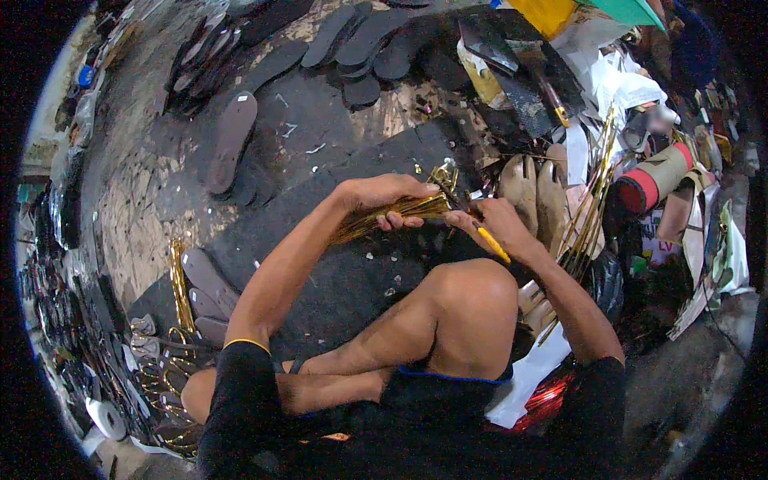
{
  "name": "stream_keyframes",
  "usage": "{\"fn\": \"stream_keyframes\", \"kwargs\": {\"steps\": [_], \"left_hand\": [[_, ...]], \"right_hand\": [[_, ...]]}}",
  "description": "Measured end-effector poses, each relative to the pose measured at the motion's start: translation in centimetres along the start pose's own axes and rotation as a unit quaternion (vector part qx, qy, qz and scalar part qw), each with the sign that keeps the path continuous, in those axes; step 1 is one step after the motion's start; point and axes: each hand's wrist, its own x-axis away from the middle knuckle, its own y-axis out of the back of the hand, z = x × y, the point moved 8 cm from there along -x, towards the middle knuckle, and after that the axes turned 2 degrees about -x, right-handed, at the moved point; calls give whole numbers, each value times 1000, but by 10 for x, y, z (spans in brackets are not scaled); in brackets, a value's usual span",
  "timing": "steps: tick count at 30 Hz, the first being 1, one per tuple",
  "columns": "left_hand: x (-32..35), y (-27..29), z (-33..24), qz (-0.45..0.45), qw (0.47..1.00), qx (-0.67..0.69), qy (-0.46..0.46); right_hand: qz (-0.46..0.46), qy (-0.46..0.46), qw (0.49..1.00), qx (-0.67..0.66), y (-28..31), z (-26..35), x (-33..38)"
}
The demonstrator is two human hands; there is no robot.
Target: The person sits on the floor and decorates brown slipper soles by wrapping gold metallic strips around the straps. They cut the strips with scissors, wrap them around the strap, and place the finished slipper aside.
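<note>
Dim, warm and uneven overall, brightest above and to the right of the right hand [496, 224] where white paper scraps [620, 88] glare nearly blown out, and darkest below both hands around the black shorts [416, 416] and the lower rim. Soft, diffuse shadows only, with small glints along the gold strips [400, 210] gripped in the left hand [384, 196]. Strong fisheye bending toward the edges inside a black circular border, fair sharpness near the hands, smeared and noisy detail far left among the sandal soles [204, 292].
</note>
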Motion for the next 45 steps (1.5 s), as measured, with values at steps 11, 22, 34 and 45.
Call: {"fn": "stream_keyframes", "kwargs": {"steps": [11, 22, 34, 45], "left_hand": [[21, -1, 13, -24, 999, 4, -36], [209, 58, 120, -586, 771, 163, -191], [243, 25, 215, -789, 575, 100, -193], [233, 34, 200, -823, 521, -225, -24]], "right_hand": [[30, -90, 995, 39, -10, -16, 3], [-188, -87, 972, 115, 85, -21, -116], [-58, 101, 989, 93, -42, 21, -60], [-145, -10, 968, 203, 13, -2, -41]]}}
